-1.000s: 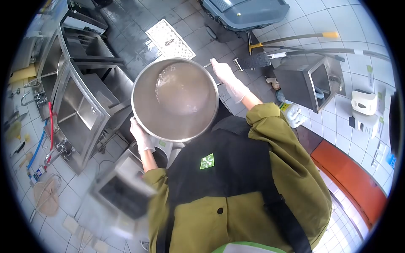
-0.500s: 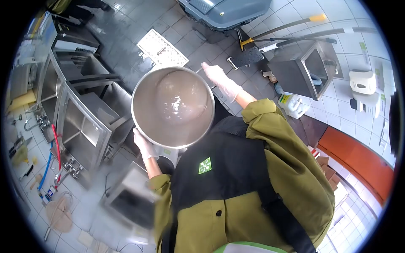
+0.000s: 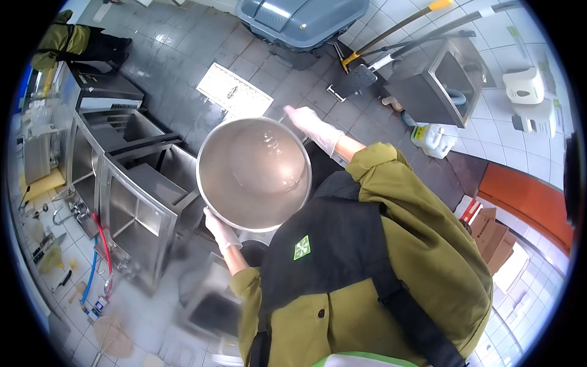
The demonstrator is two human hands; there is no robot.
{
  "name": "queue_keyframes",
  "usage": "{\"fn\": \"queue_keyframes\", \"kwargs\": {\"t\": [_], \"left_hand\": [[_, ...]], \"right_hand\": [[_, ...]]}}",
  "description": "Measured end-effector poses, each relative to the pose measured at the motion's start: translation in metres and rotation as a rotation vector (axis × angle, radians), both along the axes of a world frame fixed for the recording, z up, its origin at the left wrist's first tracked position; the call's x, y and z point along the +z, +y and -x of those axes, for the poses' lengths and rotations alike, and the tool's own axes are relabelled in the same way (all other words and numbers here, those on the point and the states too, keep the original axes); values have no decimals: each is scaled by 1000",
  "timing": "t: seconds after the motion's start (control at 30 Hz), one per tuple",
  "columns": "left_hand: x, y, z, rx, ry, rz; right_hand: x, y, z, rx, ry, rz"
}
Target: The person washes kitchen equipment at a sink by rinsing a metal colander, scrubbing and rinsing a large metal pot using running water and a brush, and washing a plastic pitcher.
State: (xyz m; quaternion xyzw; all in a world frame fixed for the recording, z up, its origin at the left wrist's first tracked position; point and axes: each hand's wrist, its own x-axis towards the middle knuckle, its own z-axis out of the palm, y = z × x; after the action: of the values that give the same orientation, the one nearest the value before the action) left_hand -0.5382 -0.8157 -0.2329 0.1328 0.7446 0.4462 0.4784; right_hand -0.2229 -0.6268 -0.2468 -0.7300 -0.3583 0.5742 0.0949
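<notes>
A large, deep stainless steel pot (image 3: 244, 174) is held out in front of me, its wide mouth facing up toward my view. Some clear liquid seems to lie in the bottom, with bright reflections on it. My right hand (image 3: 313, 129), in a clear glove, is closed around the looped side handle on the far right of the rim. On the near left side, my gloved left hand (image 3: 221, 230) grips the pot; its fingers are partly hidden behind the wall, and I cannot tell whether they hold a handle.
Steel sinks (image 3: 140, 214) line the left. A white floor grate (image 3: 235, 89) lies beyond the pot on dark tiles. A grey bin (image 3: 299, 24), a floor brush (image 3: 361, 81) and white jugs (image 3: 435, 142) stand ahead and right. Another person (image 3: 79, 40) is at the far left.
The view has shifted, so the sinks and the pot appear slightly lower and more to the right. The liquid's reflections have moved within the pot. Both hands keep their hold.
</notes>
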Motion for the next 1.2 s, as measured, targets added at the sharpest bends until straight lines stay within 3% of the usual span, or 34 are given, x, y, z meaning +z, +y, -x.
{"fn": "queue_keyframes", "kwargs": {"t": [0.27, 0.4, 0.5, 0.6, 0.73, 0.83, 0.9, 1.2], "left_hand": [[2, 5, -1, 17, -61, -96], [6, 5, 5, 88, -68, -27], [-3, -2, 15, -56, 32, -63], [2, -1, 8, -87, 77, -92], [-8, 5, 10, 21, -9, -41], [-15, 10, 10, 231, -116, -6], [-6, 11, 8, 175, -98, -31], [4, 1, 16, 4, 53, -50]], "right_hand": [[6, 3, -1, 8, 101, 4], [-11, -1, 8, 15, 19, -69], [-24, -3, 9, 40, -45, -146], [-4, 4, 4, 60, 22, -14], [7, 5, 2, 12, 53, 22], [4, 4, 3, 26, 44, -45], [-7, 1, 6, 61, 10, -153], [-3, 0, 8, 118, -5, -50]]}}
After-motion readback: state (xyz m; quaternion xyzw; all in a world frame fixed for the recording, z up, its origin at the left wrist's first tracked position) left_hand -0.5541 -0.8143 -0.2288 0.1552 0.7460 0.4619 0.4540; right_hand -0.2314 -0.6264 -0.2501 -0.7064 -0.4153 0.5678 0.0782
